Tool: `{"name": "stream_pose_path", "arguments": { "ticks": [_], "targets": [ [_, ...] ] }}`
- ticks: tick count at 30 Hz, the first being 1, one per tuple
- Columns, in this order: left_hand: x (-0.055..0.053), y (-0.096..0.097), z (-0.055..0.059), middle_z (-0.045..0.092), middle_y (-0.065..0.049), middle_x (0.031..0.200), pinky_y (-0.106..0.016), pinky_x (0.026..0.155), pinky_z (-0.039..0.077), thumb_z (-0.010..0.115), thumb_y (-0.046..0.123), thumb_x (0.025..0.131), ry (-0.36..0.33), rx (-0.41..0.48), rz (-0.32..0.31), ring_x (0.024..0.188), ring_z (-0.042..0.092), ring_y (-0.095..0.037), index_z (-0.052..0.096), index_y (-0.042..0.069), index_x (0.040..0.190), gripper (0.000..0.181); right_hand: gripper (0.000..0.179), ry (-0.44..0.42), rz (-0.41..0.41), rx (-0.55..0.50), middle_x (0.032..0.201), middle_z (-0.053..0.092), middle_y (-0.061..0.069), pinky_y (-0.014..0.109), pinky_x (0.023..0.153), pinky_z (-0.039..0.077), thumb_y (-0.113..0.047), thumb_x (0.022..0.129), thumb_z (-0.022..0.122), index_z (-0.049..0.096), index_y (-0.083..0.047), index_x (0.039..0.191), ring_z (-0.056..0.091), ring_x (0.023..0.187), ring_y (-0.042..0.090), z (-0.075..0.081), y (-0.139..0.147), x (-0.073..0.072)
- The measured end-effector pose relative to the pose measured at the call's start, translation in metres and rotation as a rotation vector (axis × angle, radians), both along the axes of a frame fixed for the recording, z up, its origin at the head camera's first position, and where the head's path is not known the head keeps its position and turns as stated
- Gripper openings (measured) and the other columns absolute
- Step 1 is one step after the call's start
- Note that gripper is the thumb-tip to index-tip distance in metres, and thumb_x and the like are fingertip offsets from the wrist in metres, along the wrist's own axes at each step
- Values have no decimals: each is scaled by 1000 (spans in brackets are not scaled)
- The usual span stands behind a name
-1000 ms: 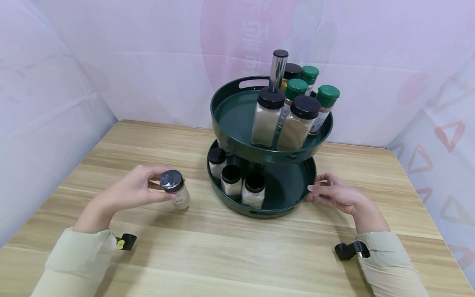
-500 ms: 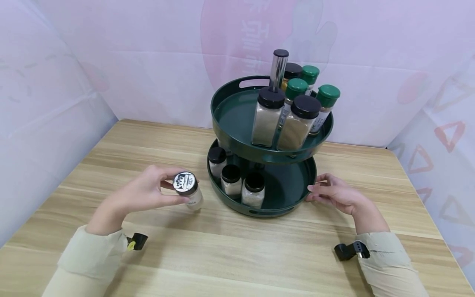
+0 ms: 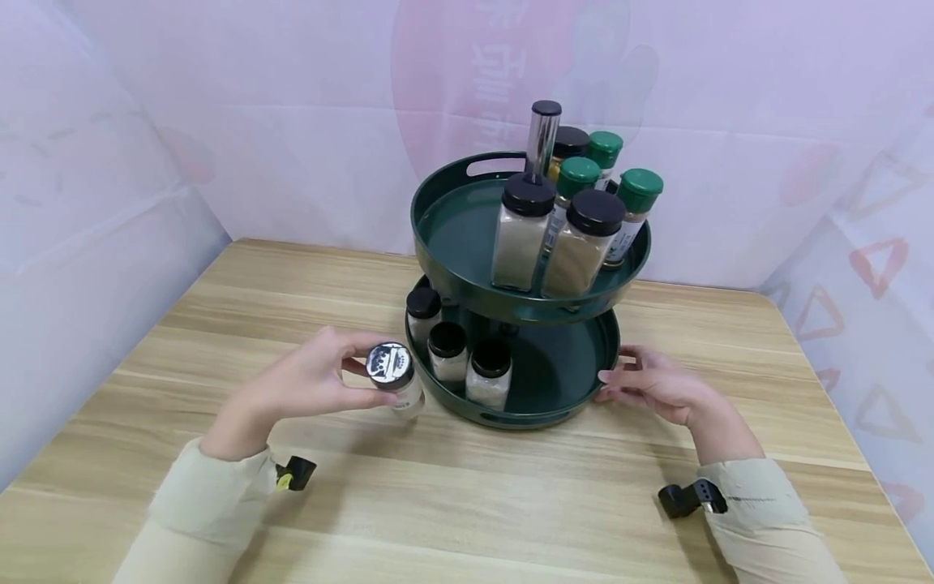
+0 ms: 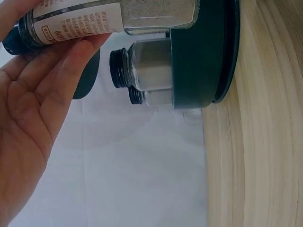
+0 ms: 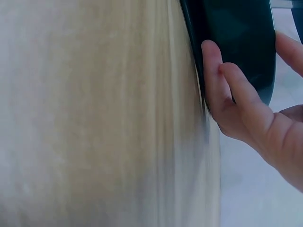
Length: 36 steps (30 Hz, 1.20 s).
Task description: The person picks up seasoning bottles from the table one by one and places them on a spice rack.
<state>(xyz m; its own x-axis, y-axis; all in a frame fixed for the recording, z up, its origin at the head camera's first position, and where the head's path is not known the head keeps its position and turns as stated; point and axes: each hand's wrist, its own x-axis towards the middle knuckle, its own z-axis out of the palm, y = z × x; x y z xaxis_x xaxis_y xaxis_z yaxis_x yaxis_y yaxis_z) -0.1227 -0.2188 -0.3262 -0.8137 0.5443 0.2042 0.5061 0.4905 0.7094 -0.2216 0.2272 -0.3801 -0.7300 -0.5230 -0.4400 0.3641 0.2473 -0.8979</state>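
My left hand (image 3: pixel 314 381) pinches a spice jar (image 3: pixel 409 391) between thumb and fingers, just left of a dark green two-tier spice rack. The jar has a black lid with a white top and a printed label; grey powder shows inside it in the left wrist view. It is upright and overlaps the edge of the lower tray (image 3: pixel 554 373) in the head view. My right hand (image 3: pixel 653 385) holds that tray's right edge, thumb at the rim and fingers (image 5: pixel 241 85) on the outer wall. Three black-lidded jars (image 3: pixel 447 353) stand along the tray's left side.
On the upper tray (image 3: pixel 467 231) stand two large black-lidded jars (image 3: pixel 521 243), several green-capped bottles (image 3: pixel 635 211) and another black-lidded jar behind. A metal post (image 3: pixel 543 142) rises there. The wooden table (image 3: pixel 467 503) backs onto a printed cloth (image 3: pixel 292 146).
My left hand has carried the spice jar rightward, up to the lower tray. My right hand stays at the tray's edge; the camera view shifts slightly.
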Motion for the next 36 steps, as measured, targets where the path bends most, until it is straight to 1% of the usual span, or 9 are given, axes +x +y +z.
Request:
{"name": "stream_pose_path", "arguments": {
  "ticks": [4, 10, 16, 21, 24, 28, 30, 33, 36],
  "targets": [
    [0, 2, 1, 74, 8, 101, -27, 86, 60, 83, 15, 80, -8, -6, 2, 94, 68, -3, 68, 11, 116, 39, 87, 0, 19, -1, 135, 40, 24, 23, 97, 54, -13, 101, 56, -10, 9, 153, 68, 103, 12, 0, -6, 2],
    [0, 4, 3, 74, 7, 103, -27, 85, 60, 84, 14, 79, -7, -1, -5, 95, 68, -3, 68, 10, 117, 41, 84, -2, 29, -3, 131, 43, 22, 23, 97, 54, -12, 101, 56, -6, 12, 152, 68, 102, 13, -1, -9, 4],
    [-1, 6, 1, 74, 7, 103, -27, 85, 60, 84, 15, 80, -12, 12, -17, 95, 68, -3, 68, 12, 116, 39, 88, 2, 65, 23, 138, 39, 27, 21, 97, 54, -18, 100, 58, -8, 11, 152, 69, 103, 14, -6, -6, -4],
    [-2, 8, -2, 73, 8, 102, -27, 85, 60, 83, 16, 81, -16, 4, -29, 95, 68, -3, 68, 13, 115, 37, 85, -11, 70, 54, 119, 60, 12, 19, 93, 55, -25, 103, 54, -6, 11, 152, 70, 102, 13, -8, 11, -20],
    [-2, 8, -1, 73, 9, 103, -27, 84, 60, 84, 15, 80, -10, 0, -29, 96, 68, -4, 68, 13, 116, 39, 78, 0, 61, 53, 107, 67, 2, 19, 92, 55, -31, 105, 48, 2, 13, 151, 69, 102, 11, -6, 21, -36],
    [-2, 8, 1, 73, 9, 104, -27, 83, 61, 84, 13, 79, -1, -2, -29, 97, 68, -4, 68, 13, 117, 41, 65, -1, 30, 26, 106, 68, -6, 19, 93, 54, -38, 106, 44, 22, 7, 147, 67, 102, 7, -2, 27, -59],
    [-2, 8, 1, 73, 8, 105, -27, 83, 61, 83, 13, 79, 5, -2, -35, 97, 68, -4, 67, 13, 118, 41, 49, -19, 14, -3, 106, 69, -7, 19, 93, 55, -37, 106, 44, 37, -2, 140, 66, 102, 7, -1, 27, -69],
    [-1, 8, 1, 73, 7, 106, -27, 82, 61, 83, 13, 80, 15, -5, -42, 97, 68, -4, 67, 14, 117, 40, 25, -40, 2, -48, 103, 70, -7, 20, 91, 55, -32, 106, 44, 54, -13, 120, 66, 100, 7, 1, 26, -80],
    [-1, 8, 1, 73, 6, 107, -26, 82, 61, 83, 13, 80, 10, -7, -44, 98, 68, -5, 68, 15, 115, 38, 19, -62, -15, -104, 98, 69, -5, 21, 88, 57, -26, 107, 44, 61, -18, 107, 67, 95, 8, 0, 23, -86]
  ]
}}
